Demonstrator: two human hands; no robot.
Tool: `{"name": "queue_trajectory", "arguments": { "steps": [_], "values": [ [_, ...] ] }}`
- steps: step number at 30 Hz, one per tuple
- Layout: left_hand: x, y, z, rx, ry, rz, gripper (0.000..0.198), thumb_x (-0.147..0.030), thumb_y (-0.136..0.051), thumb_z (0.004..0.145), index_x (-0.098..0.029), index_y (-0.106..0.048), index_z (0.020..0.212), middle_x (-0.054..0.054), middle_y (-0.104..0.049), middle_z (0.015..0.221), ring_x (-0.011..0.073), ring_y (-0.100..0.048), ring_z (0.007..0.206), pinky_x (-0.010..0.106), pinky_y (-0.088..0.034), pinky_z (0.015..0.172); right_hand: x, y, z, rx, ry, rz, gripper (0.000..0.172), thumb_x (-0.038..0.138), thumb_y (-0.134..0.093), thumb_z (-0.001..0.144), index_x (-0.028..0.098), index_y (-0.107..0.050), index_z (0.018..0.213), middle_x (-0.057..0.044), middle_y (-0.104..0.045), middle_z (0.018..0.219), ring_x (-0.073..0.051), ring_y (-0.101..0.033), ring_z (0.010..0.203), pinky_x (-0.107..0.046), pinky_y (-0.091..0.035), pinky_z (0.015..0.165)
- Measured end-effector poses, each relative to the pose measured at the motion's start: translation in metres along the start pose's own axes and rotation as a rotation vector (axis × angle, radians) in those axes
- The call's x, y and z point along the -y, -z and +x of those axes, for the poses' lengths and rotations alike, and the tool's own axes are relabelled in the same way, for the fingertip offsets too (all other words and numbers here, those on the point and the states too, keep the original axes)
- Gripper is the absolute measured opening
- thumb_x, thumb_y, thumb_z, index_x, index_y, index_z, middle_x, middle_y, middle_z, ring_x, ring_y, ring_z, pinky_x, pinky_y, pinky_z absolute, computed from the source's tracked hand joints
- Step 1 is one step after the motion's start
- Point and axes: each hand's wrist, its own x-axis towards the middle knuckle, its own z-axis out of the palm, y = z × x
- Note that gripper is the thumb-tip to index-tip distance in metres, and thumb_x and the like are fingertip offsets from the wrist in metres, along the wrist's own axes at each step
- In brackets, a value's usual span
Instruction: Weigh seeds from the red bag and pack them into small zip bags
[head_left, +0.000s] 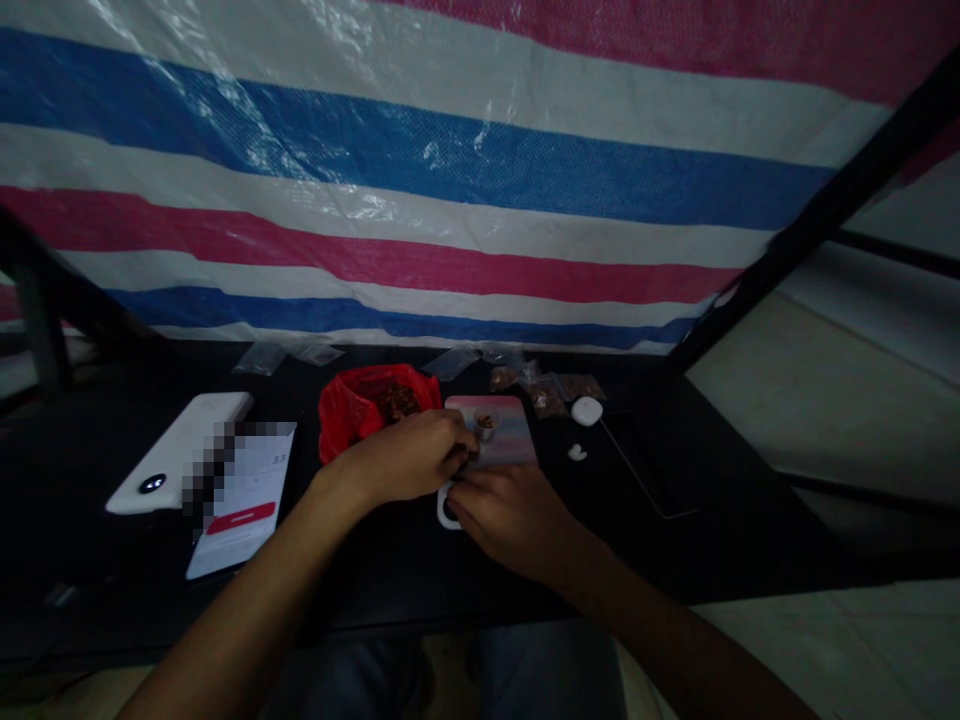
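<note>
My left hand (420, 455) is closed, its fingertips bunched beside a small clear cup (486, 426) with brown bits in it. That cup stands on a flat, rounded plate (510, 440) with a shiny pinkish-grey top. Just in front, my right hand (514, 515) is closed too, fingers pressed together over a white ring-shaped part (444, 508) at the plate's near end. Whatever either hand pinches is too dark and hidden to make out. Behind my left wrist sits an open red plastic bag (349, 405) holding brown dried pieces (401, 400).
Small zip bags of brown bits (547, 398) and clear bags (452, 362) lie along the back. On the right are a white round case (586, 410), an earbud (577, 453) and a dark flat panel (649, 465). A phone (244, 500) and white device (180, 440) lie left.
</note>
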Motion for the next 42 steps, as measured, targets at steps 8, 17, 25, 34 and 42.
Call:
{"name": "queue_trajectory", "arguments": {
  "steps": [8, 17, 25, 34, 42],
  "values": [
    [-0.001, -0.001, 0.003, -0.013, 0.065, -0.010, 0.024, -0.005, -0.051, 0.087, -0.017, -0.072, 0.089, 0.006, -0.075, 0.094, 0.0202, -0.069, 0.089, 0.030, -0.049, 0.081, -0.002, 0.005, -0.007, -0.057, -0.027, 0.050, 0.019, 0.026, -0.053, 0.100, 0.018, -0.070, 0.101, -0.006, -0.077, 0.098, -0.019, -0.070, 0.086, -0.029, -0.039, 0.065],
    [0.001, -0.003, -0.001, -0.042, 0.067, 0.013, 0.031, -0.008, -0.046, 0.091, -0.018, -0.074, 0.096, 0.008, -0.074, 0.100, 0.0214, -0.069, 0.092, 0.032, -0.050, 0.084, -0.010, 0.003, -0.011, -0.034, -0.067, 0.050, 0.020, 0.025, -0.054, 0.101, 0.019, -0.071, 0.093, -0.004, -0.077, 0.093, -0.016, -0.069, 0.079, -0.028, -0.034, 0.062],
    [0.001, -0.004, 0.000, -0.010, 0.062, 0.002, 0.019, -0.014, -0.056, 0.089, -0.018, -0.074, 0.096, 0.009, -0.074, 0.102, 0.0242, -0.070, 0.098, 0.034, -0.050, 0.087, -0.026, 0.010, -0.026, -0.094, -0.165, 0.179, 0.018, 0.023, -0.055, 0.098, 0.021, -0.072, 0.096, -0.003, -0.078, 0.091, -0.017, -0.070, 0.080, -0.027, -0.035, 0.066],
    [0.003, -0.007, 0.001, -0.015, 0.110, 0.027, 0.017, -0.011, -0.057, 0.081, -0.017, -0.071, 0.089, 0.007, -0.074, 0.093, 0.0223, -0.069, 0.088, 0.031, -0.049, 0.078, -0.038, 0.012, -0.047, -0.155, -0.281, 0.312, 0.016, 0.024, -0.060, 0.096, 0.022, -0.075, 0.098, -0.002, -0.078, 0.092, -0.016, -0.070, 0.079, -0.026, -0.040, 0.069],
    [-0.004, 0.020, 0.012, -0.177, 0.053, 0.019, 0.018, -0.012, -0.063, 0.085, -0.016, -0.074, 0.097, 0.005, -0.074, 0.092, 0.0168, -0.067, 0.077, 0.028, -0.048, 0.074, -0.027, 0.005, -0.044, -0.058, -0.198, 0.276, 0.013, 0.022, -0.063, 0.092, 0.021, -0.077, 0.089, -0.001, -0.075, 0.076, -0.013, -0.065, 0.065, -0.026, -0.036, 0.062]
  ]
}}
